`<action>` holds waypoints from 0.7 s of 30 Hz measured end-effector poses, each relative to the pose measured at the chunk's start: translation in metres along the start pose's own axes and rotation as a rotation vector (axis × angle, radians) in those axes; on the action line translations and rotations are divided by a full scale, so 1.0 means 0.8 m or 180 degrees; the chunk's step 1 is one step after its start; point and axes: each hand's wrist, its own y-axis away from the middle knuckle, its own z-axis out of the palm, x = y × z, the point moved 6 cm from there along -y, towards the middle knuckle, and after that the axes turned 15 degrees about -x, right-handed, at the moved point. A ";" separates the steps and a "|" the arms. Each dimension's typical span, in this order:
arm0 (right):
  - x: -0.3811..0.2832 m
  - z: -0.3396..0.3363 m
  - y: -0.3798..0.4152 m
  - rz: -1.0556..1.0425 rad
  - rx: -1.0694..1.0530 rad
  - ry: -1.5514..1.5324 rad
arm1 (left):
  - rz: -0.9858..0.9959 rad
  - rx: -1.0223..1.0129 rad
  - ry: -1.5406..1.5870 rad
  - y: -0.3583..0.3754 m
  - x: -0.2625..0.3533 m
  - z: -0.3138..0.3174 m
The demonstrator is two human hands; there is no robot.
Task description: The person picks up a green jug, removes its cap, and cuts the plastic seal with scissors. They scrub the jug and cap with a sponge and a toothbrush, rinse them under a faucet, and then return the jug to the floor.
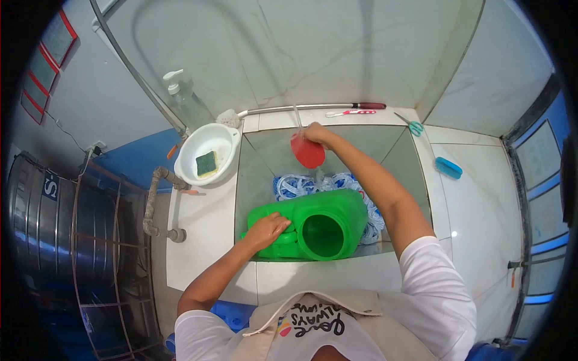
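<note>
My left hand (269, 231) is closed on the handle of a green plastic jug (337, 207), which lies tilted in the tiled basin with its wide round mouth toward me. My right hand (316, 135) grips the upper edge of a flat red round lid (308, 153) under a thin stream of water (297, 115). Water runs off it into the basin (259, 150). Behind and below the jug are blue-and-white coiled strands (295, 186), partly hidden by it.
On the left ledge stands a white basin (227, 137) holding a green-and-yellow sponge (206, 163), near a pump bottle (183, 99). Along the back ledge lie a long-handled brush (289, 109), a toothbrush (351, 113) and scissors (414, 127). A blue brush (448, 168) lies on the right.
</note>
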 end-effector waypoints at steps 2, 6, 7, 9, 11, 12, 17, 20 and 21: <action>-0.010 -0.003 0.011 0.0184 0.0160 -0.0178 | -0.0075 0.0468 -0.0036 -0.003 0.017 -0.003; -0.011 0.011 -0.001 0.0100 -0.0258 -0.0333 | 0.0224 0.0520 -0.0318 -0.058 0.142 -0.001; -0.013 0.015 0.006 0.0103 -0.0265 -0.0305 | 0.0249 0.0441 -0.0286 -0.071 0.179 0.001; -0.040 0.029 0.034 -0.0653 -0.0098 0.1834 | 0.0773 0.0551 -0.0507 -0.106 0.233 0.021; -0.015 0.037 0.036 -0.1052 -0.0078 0.2639 | 0.1289 0.0766 -0.0768 -0.119 0.257 0.036; -0.007 0.048 0.043 -0.1454 -0.0061 0.3405 | 0.1264 0.0689 -0.0936 -0.120 0.264 0.042; 0.008 0.054 0.116 -0.2284 0.0186 0.3842 | 0.1341 0.1271 -0.1099 -0.032 0.249 -0.013; 0.022 0.065 0.124 -0.2302 0.0250 0.4046 | 0.0665 0.1754 -0.0814 0.001 0.211 -0.024; 0.023 0.073 0.125 -0.2406 0.0237 0.4119 | 0.0371 0.1781 -0.0533 0.002 0.195 -0.023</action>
